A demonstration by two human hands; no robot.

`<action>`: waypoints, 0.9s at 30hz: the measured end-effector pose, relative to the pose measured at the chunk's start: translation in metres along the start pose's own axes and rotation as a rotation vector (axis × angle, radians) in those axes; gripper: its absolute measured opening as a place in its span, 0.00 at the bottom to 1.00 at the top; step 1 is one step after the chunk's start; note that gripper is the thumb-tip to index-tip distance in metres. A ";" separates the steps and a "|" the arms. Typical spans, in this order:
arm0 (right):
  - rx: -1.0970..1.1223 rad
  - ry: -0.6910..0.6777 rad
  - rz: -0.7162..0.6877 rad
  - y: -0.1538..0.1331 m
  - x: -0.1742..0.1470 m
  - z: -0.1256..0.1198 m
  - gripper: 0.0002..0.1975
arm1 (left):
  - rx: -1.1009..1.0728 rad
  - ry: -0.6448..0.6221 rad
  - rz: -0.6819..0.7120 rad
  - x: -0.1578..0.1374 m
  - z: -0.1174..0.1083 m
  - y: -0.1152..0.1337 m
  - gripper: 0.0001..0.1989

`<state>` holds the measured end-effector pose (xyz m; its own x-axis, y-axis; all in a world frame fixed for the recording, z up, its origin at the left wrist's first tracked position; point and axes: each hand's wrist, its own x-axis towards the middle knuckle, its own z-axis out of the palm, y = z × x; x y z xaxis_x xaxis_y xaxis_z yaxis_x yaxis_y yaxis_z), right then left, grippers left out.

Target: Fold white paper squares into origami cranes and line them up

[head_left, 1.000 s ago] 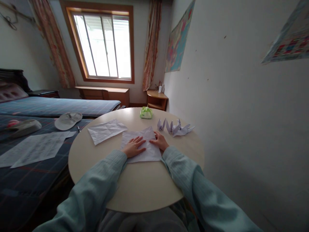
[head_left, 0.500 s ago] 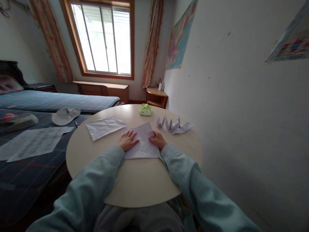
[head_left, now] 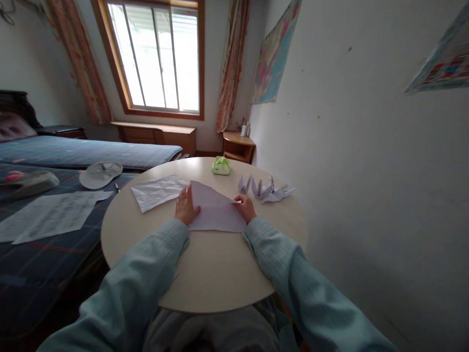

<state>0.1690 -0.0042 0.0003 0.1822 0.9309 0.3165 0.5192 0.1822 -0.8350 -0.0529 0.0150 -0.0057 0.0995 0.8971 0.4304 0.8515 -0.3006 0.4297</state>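
A pale lilac-white sheet of paper [head_left: 216, 212] is between my hands on the round table, its upper part raised off the surface. My left hand [head_left: 186, 206] stands at the sheet's left edge, fingers stretched upward and thumb against the paper. At the right edge, my right hand [head_left: 245, 207] pinches the sheet's corner between thumb and fingers. Beyond that hand sit several folded paper cranes [head_left: 269, 190] in a row. To the left of the sheet lies a second, creased white paper [head_left: 157, 192].
The round cream table [head_left: 212, 274] carries a green-and-white tissue pack [head_left: 221, 166] at its far side. A bed at left holds a pale cap [head_left: 100, 175], printed sheets [head_left: 54, 215] and a pen [head_left: 117, 187]. A white wall [head_left: 348, 171] rises close on the right.
The sheet has lifted from lying flatter, and its near edge has moved away from me. My left hand has gone from lying flat on it to standing at its left edge.
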 end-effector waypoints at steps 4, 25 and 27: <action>0.249 0.008 -0.023 0.001 0.001 0.000 0.04 | -0.236 -0.007 -0.090 0.007 0.002 -0.007 0.38; 0.190 0.011 -0.146 0.002 0.002 -0.005 0.12 | -0.639 0.468 -0.290 0.021 -0.026 -0.021 0.15; 0.156 -0.053 -0.182 -0.003 -0.002 -0.004 0.12 | -0.591 0.495 -0.195 0.018 -0.028 -0.014 0.14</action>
<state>0.1703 -0.0077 0.0036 0.0512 0.8927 0.4478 0.4031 0.3917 -0.8271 -0.0775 0.0257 0.0186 -0.3822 0.7447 0.5471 0.4019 -0.3992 0.8241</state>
